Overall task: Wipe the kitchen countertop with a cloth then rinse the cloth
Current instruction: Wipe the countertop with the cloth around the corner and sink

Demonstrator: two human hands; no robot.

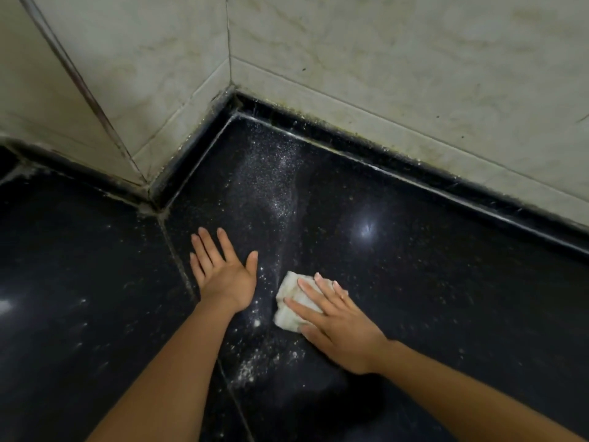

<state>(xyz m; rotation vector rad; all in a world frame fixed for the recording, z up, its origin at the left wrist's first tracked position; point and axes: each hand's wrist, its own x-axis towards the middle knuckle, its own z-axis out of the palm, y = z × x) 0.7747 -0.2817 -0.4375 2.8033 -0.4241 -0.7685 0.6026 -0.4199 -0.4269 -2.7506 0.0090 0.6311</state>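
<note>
Pale, marbled wall tiles fill the upper part of the frame and meet in a corner at upper centre, their grout lines dark and grimy. Below them a low black upstand runs along the base of the walls, with a dirty edge where it meets the tiles. The black, glossy, speckled counter takes up the lower half. A grouted seam crosses it from the wall corner at middle left down toward the bottom centre. A pale dusty streak runs from near the corner down to the middle of the frame, and white specks lie scattered between the two forearms at lower centre. A bright glare spot sits right of centre.

The left grip lies flat on the counter just right of the seam, fingers straight and spread, holding nothing, near the cloth but apart from it. Nothing stands on the counter around the cloth.

The cloth lies on the counter slightly right of the lower centre, beside the specks. It is off-white, bunched into a small thick pad with soft folds. The right grip presses down on it with straight, slightly spread fingers, uncurled, covering its right part while the left edge shows.
</note>
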